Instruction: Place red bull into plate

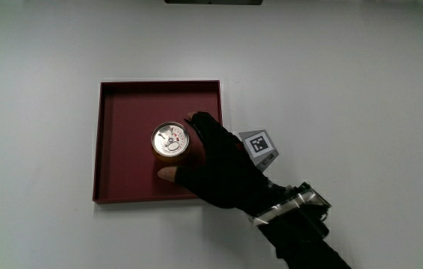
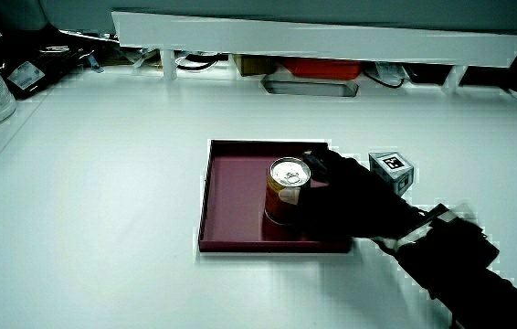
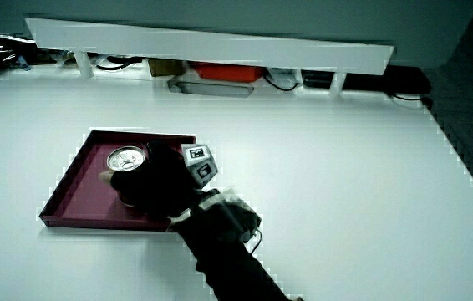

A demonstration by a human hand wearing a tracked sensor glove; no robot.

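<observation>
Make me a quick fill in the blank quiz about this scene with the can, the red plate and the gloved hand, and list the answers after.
1. The can stands ____ inside the dark red plate, its silver top facing up.
2. The hand has its grip closed around the ____.
3. The small patterned cube sits on the back of the ____.
4. The plate rests on the white ____.

Missing words: upright; can; hand; table

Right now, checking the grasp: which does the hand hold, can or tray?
The upright silver-topped metal can, standing in the square dark red tray; the black-gloved hand wraps only it.
</observation>
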